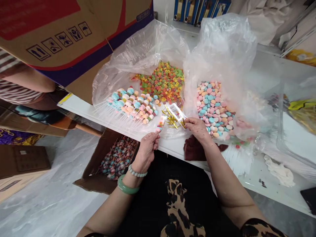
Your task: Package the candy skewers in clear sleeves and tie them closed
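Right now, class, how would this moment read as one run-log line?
left hand: holds wrapped candy | right hand: at packet, grip unclear | gold ties: beside packet

candy stick (161,122): multicoloured, tilted | white-edged packet (176,112): slanted | gold ties (172,122): loose, between

The left grip (148,146) pinches a wrapped candy skewer (161,122) by its near end. The right grip (197,128) is at the near corner of a white packet (176,111); whether it pinches it is unclear. Gold twist ties (172,122) lie between both grips. Beyond the left grip, unwrapped candy skewers (134,104) rest on the bench (170,144), ring candies (165,80) farther off. Pastel candies (215,110) sit just beyond the right grip, a brown cloth (194,150) just nearer.
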### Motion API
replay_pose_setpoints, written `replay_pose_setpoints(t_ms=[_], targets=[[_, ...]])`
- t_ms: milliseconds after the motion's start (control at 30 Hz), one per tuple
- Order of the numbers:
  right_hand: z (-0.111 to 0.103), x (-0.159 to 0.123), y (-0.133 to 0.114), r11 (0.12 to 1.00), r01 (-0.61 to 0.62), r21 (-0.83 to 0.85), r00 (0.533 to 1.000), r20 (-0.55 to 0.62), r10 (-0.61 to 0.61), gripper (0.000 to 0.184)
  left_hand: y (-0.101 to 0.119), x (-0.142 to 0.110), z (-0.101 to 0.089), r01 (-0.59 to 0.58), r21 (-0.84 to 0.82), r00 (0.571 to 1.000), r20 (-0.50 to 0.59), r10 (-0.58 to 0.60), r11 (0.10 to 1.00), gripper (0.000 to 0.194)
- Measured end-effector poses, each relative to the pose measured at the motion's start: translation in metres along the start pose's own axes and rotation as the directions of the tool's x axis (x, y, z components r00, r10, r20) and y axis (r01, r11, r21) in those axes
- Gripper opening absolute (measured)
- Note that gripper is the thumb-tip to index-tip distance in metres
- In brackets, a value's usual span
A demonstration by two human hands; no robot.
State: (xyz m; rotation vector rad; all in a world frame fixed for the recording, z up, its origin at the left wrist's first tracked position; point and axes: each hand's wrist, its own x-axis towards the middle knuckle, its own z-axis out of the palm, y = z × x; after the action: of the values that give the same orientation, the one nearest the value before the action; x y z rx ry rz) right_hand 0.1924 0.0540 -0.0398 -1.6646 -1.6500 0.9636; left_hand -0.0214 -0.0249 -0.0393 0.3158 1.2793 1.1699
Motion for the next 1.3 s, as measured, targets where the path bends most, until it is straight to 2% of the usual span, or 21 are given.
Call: replay_pose_setpoints(t_ms=[100,167,267,367,433,500,533,600,700,800,967,1100,1200,1233,1300], targets=[[0.001,-0.003,-0.001,0.957,0.067,-0.283,0.981,-0.156,-0.115,0.024,0.000,0.000,0.000,0.010,0.000,1.000,0.011,-0.010,1.000,0.041],[0.002,-0.004,0.000,0.915,0.101,-0.390,0.960,-0.204,-0.193,0.027,0.000,0.000,0.000,0.012,0.000,1.000,0.009,-0.012,1.000,0.040],[0.004,-0.007,-0.002,0.944,0.140,-0.300,0.971,-0.145,-0.190,0.024,-0.001,0.000,0.000,0.009,0.002,1.000,0.000,-0.009,1.000,0.042],[0.014,-0.020,-0.017,0.973,0.164,-0.160,0.973,-0.136,-0.186,0.019,-0.006,-0.001,0.005,-0.022,0.018,1.000,-0.008,0.023,1.000,0.041],[0.028,-0.036,-0.034,0.932,0.285,-0.225,0.942,-0.113,-0.315,0.019,-0.010,-0.003,0.009,-0.055,0.032,0.998,0.010,0.055,0.998,0.039],[0.045,-0.051,-0.049,0.821,0.416,-0.392,0.880,-0.054,-0.472,0.022,-0.014,-0.005,0.012,-0.090,0.026,0.995,0.054,0.088,0.996,0.038],[0.053,-0.057,-0.054,0.769,0.443,-0.461,0.856,-0.037,-0.516,0.023,-0.016,-0.006,0.013,-0.104,0.016,0.992,0.077,0.102,0.994,0.037],[0.065,-0.063,-0.060,0.718,0.451,-0.530,0.836,-0.031,-0.548,0.024,-0.018,-0.007,0.012,-0.121,-0.003,0.986,0.113,0.120,0.993,0.037],[0.071,-0.062,-0.056,0.723,0.486,-0.491,0.840,0.035,-0.541,0.023,-0.020,-0.007,0.007,-0.135,-0.014,0.982,0.130,0.136,0.991,0.036],[0.070,-0.058,-0.051,0.773,0.505,-0.384,0.854,0.091,-0.512,0.022,-0.020,-0.005,0.004,-0.181,-0.016,0.975,0.125,0.182,0.983,0.038],[0.068,-0.055,-0.049,0.894,0.431,-0.127,0.902,0.095,-0.421,0.021,-0.018,-0.002,0.004,-0.270,0.015,0.954,0.137,0.265,0.963,0.032],[0.072,-0.056,-0.050,0.948,0.319,-0.010,0.947,0.052,-0.318,0.020,-0.019,-0.002,0.006,-0.171,-0.069,0.979,0.101,0.178,0.983,0.029],[0.076,-0.056,-0.048,0.972,0.072,0.225,0.995,0.051,-0.086,0.011,-0.019,-0.001,0.006,-0.151,-0.106,0.984,0.083,0.160,0.983,0.031],[0.076,-0.055,-0.048,0.939,-0.042,0.340,0.996,0.092,0.011,0.010,-0.019,0.000,0.006,-0.155,-0.109,0.982,0.088,0.165,0.982,0.031],[0.076,-0.054,-0.046,0.790,-0.255,0.558,0.961,0.233,0.146,0.010,-0.018,0.000,0.004,-0.136,-0.113,0.981,0.124,0.150,0.984,0.032]])
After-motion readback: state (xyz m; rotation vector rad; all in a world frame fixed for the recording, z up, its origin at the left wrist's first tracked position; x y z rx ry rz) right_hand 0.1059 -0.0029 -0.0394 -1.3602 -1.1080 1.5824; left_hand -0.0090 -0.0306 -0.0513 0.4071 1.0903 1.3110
